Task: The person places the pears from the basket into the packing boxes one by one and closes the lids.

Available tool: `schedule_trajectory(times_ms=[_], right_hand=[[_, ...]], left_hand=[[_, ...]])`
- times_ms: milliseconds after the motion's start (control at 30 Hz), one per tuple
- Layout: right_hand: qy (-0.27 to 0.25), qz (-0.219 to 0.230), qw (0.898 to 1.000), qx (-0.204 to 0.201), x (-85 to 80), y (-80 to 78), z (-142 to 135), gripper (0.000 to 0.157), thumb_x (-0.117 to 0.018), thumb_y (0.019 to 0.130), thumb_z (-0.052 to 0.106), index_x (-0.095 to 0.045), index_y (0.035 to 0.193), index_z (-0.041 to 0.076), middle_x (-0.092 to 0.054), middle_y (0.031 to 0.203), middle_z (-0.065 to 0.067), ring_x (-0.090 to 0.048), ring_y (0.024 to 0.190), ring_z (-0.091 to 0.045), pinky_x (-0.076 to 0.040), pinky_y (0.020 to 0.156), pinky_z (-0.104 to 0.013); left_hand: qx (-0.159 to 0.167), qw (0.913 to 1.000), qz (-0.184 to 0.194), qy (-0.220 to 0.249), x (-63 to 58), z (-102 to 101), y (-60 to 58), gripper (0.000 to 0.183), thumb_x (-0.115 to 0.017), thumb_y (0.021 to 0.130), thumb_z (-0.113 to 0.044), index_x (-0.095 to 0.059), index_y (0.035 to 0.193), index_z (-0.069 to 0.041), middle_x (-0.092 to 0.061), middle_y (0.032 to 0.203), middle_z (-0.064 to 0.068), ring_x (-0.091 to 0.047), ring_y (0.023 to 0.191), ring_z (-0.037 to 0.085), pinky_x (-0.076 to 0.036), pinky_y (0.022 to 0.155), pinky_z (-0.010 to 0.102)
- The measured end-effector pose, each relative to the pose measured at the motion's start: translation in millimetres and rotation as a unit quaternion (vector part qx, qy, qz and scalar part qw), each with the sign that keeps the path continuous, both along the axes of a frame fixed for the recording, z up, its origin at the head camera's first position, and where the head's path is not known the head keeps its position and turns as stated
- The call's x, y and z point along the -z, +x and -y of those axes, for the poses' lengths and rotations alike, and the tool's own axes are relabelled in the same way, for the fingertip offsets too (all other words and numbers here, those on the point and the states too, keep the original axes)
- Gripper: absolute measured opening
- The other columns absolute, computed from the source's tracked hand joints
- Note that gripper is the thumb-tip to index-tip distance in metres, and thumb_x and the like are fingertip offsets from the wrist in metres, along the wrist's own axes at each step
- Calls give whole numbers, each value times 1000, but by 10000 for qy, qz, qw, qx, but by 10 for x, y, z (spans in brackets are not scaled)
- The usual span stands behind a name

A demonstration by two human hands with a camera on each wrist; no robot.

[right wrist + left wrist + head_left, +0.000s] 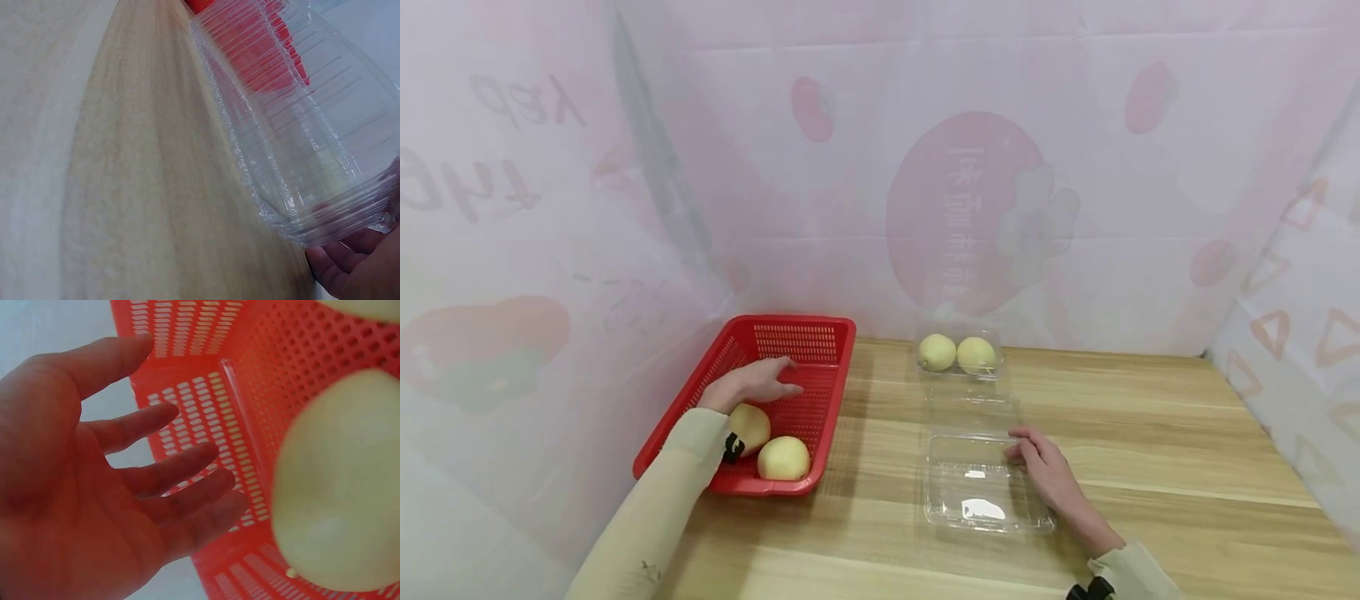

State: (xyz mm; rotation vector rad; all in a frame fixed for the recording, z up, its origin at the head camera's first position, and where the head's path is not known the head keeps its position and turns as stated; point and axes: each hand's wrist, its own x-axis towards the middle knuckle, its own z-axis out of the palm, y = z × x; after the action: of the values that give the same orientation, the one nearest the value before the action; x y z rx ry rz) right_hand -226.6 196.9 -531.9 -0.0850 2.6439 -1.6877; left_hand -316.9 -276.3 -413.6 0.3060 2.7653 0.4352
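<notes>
My left hand [752, 382] hovers inside the red plastic basket [842, 358], fingers spread and apart, holding nothing. Below its wrist lie two pale yellow pears, one [751, 427] partly covered by the sleeve and the other [785, 458] by the near rim. In the left wrist view a large pear [340, 487] lies beyond the fingertips. My right hand [1051, 475] holds the right side of a clear plastic clamshell box [951, 500], fingers at its rim. The box stands with its lid [973, 411] folded back. In the right wrist view curled fingers [350, 259] meet its wall.
Behind the clamshell box, a second clear box [995, 375] holds two pears [937, 353] near the back of the wooden table [1150, 433]. Printed cloth [850, 250] hangs behind and along both sides, close to the basket's left edge.
</notes>
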Motion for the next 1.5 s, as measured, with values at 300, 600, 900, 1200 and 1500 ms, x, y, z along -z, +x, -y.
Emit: schedule_trajectory(times_ms=[300,600,900,1200,1500], right_hand=[[3,6,10000,-17,3,-5,-5,33,-35,105,10,-56,127,-3,-70,102,-18,-68,97,-26,-55,83,-31],[45,8,10000,24,4,-33,-12,34,-35,104,10,-57,126,-3,-71,102,-17,-68,96,-25,-55,83,-30],[59,17,10000,17,4,-38,-17,33,-35,104,10,-57,126,-4,-71,101,-18,-68,94,-22,-55,82,-29],[-35,80,10000,-43,-11,-30,-22,33,-35,105,11,-57,126,-3,-71,102,-18,-68,95,-24,-54,81,-28],[-128,125,9998,-44,-8,-28,-20,33,-35,105,11,-56,126,-3,-70,101,-18,-68,94,-24,-53,79,-27]], left_hand=[[-188,9977,554,-327,111,184,-20,61,-66,90,-44,-51,136,-8,-55,136,19,-50,125,37,-41,101,58],[-577,9885,1251,-627,104,251,28,69,-75,78,-54,-55,134,-18,-52,138,14,-47,124,34,-40,99,59],[-310,9784,1773,-1016,115,333,28,66,-81,67,-56,-63,123,-28,-56,125,8,-49,112,28,-46,89,52],[-562,9723,2031,-1013,129,363,15,68,-85,60,-53,-64,121,-31,-54,127,9,-47,112,30,-46,88,53],[-505,9744,1741,-1328,103,304,100,69,-83,62,-58,-64,122,-30,-56,130,6,-49,111,28,-46,89,54]])
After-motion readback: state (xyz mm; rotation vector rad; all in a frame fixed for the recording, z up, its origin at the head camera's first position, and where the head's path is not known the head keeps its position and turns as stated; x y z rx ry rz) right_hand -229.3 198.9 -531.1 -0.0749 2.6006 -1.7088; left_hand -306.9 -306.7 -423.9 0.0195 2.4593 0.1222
